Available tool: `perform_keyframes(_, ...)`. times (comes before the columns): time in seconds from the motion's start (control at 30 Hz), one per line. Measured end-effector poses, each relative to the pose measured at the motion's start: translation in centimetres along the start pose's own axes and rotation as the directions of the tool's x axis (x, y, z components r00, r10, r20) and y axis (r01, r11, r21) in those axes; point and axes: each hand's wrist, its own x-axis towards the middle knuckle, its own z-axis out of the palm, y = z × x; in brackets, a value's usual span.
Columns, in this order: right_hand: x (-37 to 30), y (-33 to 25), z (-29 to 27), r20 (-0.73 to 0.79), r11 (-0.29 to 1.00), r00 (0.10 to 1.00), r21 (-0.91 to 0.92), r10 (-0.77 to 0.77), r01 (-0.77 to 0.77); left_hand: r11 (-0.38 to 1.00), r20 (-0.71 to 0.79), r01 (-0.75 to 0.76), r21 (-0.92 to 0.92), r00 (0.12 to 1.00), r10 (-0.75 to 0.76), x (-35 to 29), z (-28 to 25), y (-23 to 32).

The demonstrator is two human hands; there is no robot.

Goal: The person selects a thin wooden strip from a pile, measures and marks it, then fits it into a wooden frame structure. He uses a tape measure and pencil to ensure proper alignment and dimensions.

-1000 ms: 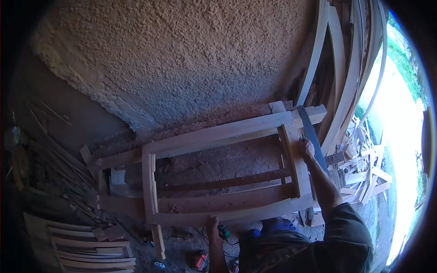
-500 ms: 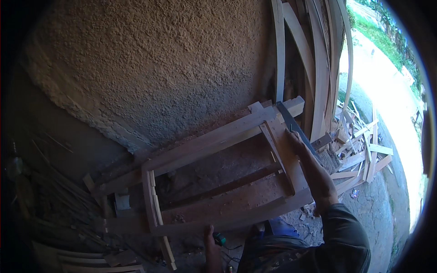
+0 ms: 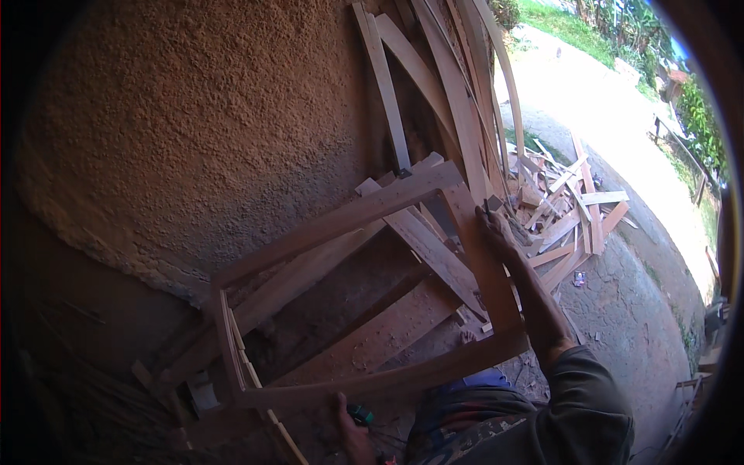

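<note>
Hands steady a rectangular pale wooden frame (image 3: 364,302): right hand (image 3: 500,232) clasps the three-o'clock rail, left hand (image 3: 353,422) fingers curl under the six-o'clock rail; it looks stiff and fairly heavy.

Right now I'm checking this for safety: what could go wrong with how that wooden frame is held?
The wooden frame is tilted, held only by the right hand on one side rail and the left hand at the bottom rail; it could twist or slip. Scattered offcuts nearby could trip someone.
</note>
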Motion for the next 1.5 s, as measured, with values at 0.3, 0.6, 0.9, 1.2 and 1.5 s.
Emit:
perform_keyframes(0.3,-7.6,3.6,-25.8,-0.458,0.957,0.870,0.285,0.184,-0.053,0.926,0.620,-0.349,-0.144,0.697,0.360,-7.4,20.0,3.8)
perform_keyframes(0.6,-21.2,13.6,-52.8,-0.803,0.940,0.540,0.335,0.250,0.063,0.983,0.972,-0.171,-0.064,0.213,0.101,-20.5,45.0,-4.2)
perform_keyframes(0.9,-33.0,26.2,-73.6,-0.836,0.922,0.442,0.385,0.326,0.048,0.950,0.950,0.056,0.307,0.033,-0.309,-26.4,58.6,-20.8)
perform_keyframes(1.2,-29.0,31.4,-68.2,-0.733,0.816,0.359,0.526,0.577,-0.239,0.703,0.660,0.132,0.699,0.258,-0.705,-22.1,61.9,-32.4)
perform_keyframes(1.5,-8.2,26.7,-58.4,-0.832,0.853,0.312,0.312,0.458,-0.419,0.668,0.569,0.327,0.668,0.355,-0.742,-17.1,67.7,-36.1)
